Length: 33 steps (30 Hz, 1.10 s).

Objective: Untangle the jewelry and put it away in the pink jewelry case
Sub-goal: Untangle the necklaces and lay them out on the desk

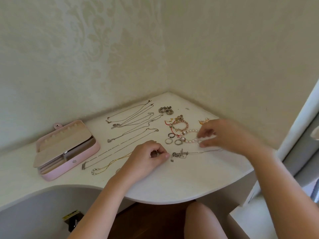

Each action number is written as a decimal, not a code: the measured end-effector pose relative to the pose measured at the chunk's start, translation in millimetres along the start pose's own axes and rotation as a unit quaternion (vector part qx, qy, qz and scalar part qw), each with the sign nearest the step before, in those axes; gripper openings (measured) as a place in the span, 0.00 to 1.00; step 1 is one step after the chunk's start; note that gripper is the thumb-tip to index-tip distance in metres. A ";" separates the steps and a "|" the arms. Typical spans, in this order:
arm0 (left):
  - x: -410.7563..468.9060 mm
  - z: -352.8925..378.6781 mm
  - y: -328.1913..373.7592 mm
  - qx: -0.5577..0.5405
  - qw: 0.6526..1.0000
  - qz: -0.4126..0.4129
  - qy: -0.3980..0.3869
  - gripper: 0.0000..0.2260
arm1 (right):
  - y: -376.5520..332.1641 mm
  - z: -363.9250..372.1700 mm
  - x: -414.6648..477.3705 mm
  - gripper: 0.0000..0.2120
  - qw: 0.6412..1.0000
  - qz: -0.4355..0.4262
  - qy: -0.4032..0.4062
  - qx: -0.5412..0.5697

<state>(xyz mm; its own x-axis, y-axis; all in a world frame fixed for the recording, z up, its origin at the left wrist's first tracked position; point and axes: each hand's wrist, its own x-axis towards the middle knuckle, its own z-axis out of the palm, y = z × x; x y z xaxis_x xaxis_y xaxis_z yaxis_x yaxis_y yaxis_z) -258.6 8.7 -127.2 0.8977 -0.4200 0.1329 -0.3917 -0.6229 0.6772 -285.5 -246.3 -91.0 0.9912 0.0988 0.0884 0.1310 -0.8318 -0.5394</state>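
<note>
One open case (pixel 77 160), two rings (pixel 168 141), some seven chains (pixel 115 125); left hand (pixel 148 159) curls round a half-hidden dark charm (pixel 153 154), right hand (pixel 224 133) pinches, seemingly, a small loop (pixel 200 141).

Single head-worn wide-angle view, looking forward and down, close over corner shelf (pixel 172 187)

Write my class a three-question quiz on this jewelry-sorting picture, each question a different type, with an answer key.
1. True or false: the pink jewelry case is closed.
2. The pearl bracelet lies nearest: A) the case, B) the right hand, C) the left hand.
3. Fill in: the left hand grips a small dark piece; the tangled chain clump lies just to its ____.
Key: 1 false; 2 B; 3 right.
</note>
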 end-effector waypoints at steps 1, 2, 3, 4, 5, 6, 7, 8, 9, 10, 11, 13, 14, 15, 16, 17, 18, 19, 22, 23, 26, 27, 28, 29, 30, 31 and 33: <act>0.3 1.0 0.1 -0.013 1.000 0.002 0.009 0.04 | -10.6 10.4 -0.1 0.10 0.999 -0.040 -0.006 0.030; 0.8 2.0 -0.1 -0.027 1.000 0.006 0.016 0.05 | -20.0 21.3 0.7 0.12 0.996 -0.071 -0.020 0.050; 1.5 3.1 0.1 -0.039 0.999 0.010 0.021 0.05 | -26.0 31.8 3.3 0.13 0.994 -0.088 -0.036 0.052; 2.0 4.4 0.3 -0.052 0.998 0.011 0.025 0.05 | -30.8 40.2 6.0 0.14 0.994 -0.094 -0.046 0.042; 2.3 5.4 0.6 -0.065 0.997 0.010 0.029 0.05 | -32.6 46.7 9.6 0.14 0.994 -0.094 -0.049 0.028; 2.4 6.3 0.8 -0.079 0.996 0.005 0.035 0.05 | -33.7 50.4 12.5 0.13 0.995 -0.092 -0.047 0.019; 2.2 7.3 0.7 -0.093 0.995 0.000 0.041 0.05 | -34.8 52.1 14.6 0.09 0.995 -0.088 -0.043 0.018; 2.0 8.4 0.2 -0.105 0.993 -0.005 0.048 0.05 | -35.0 53.0 15.9 0.06 0.995 -0.085 -0.041 0.020; 2.0 9.4 -0.5 -0.114 0.992 -0.009 0.056 0.06 | -35.4 53.6 16.5 0.03 0.995 -0.084 -0.039 0.021; 2.4 10.5 -1.5 -0.116 0.991 -0.012 0.064 0.06 | -35.3 54.0 16.6 0.02 0.996 -0.083 -0.039 0.022; 3.4 11.5 -2.3 -0.111 0.991 -0.014 0.070 0.06 | -34.5 54.5 16.4 0.02 0.996 -0.081 -0.039 0.025; 5.6 13.2 -1.9 -0.100 0.992 -0.017 0.076 0.05 | -32.7 54.0 16.0 0.04 0.995 -0.075 -0.037 0.050; 6.6 13.9 -1.0 -0.106 0.991 -0.020 0.074 0.05 | -32.5 53.1 15.7 0.04 0.994 -0.071 -0.037 0.073; 7.3 14.4 -0.1 -0.120 0.990 -0.021 0.069 0.05 | -32.2 52.5 15.7 0.04 0.992 -0.068 -0.037 0.096; 7.6 14.7 0.5 -0.134 0.989 -0.020 0.064 0.06 | -31.9 52.1 15.8 0.03 0.990 -0.066 -0.037 0.118; 7.4 14.7 1.0 -0.145 0.988 -0.017 0.060 0.07 | -31.2 52.3 16.4 0.03 0.988 -0.066 -0.036 0.136; 7.2 14.5 1.3 -0.150 0.987 -0.012 0.058 0.07 | -30.2 52.8 17.1 0.03 0.986 -0.068 -0.033 0.151; 6.7 14.0 1.6 -0.155 0.986 -0.008 0.058 0.07 | -29.5 53.2 17.5 0.03 0.984 -0.071 -0.029 0.162; 6.4 12.1 -0.2 -0.170 0.983 -0.006 0.073 0.02 | -28.7 54.8 18.0 0.01 0.980 -0.084 -0.011 0.181; 6.4 11.4 -0.8 -0.173 0.982 -0.009 0.072 0.01 | -28.6 55.2 18.0 0.01 0.978 -0.087 -0.005 0.187; 6.4 11.0 -2.4 -0.179 0.983 -0.016 0.041 0.03 | -28.3 55.3 18.0 0.02 0.971 -0.089 0.010 0.222; 6.1 10.8 -2.1 -0.179 0.983 -0.019 0.029 0.04 | -28.0 54.4 18.2 0.02 0.967 -0.084 0.018 0.240; 6.1 10.5 -2.4 -0.180 0.983 -0.021 0.020 0.04 | -27.6 52.8 18.5 0.03 0.962 -0.077 0.027 0.261; 6.2 10.2 -2.5 -0.182 0.983 -0.022 0.014 0.05 | -27.0 51.2 18.8 0.03 0.955 -0.072 0.034 0.285; 6.8 10.2 -3.4 -0.184 0.983 -0.022 0.011 0.05 | -26.8 49.6 19.0 0.03 0.946 -0.067 0.035 0.315; 7.3 10.1 -4.0 -0.184 0.983 -0.021 0.009 0.06 | -26.6 48.4 19.3 0.03 0.935 -0.066 0.030 0.346; 8.3 10.2 -5.4 -0.181 0.983 -0.015 0.016 0.10 | -26.5 46.8 19.5 0.02 0.913 -0.069 0.017 0.401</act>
<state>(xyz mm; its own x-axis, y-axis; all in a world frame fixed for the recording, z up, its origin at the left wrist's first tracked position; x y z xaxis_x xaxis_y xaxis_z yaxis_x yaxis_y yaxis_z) -251.1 1.8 -137.1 0.9159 -0.3801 0.1286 -0.2730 -0.3555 0.8939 -268.7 -196.8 -114.2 0.9646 0.1440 0.2210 0.2413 -0.1433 -0.9598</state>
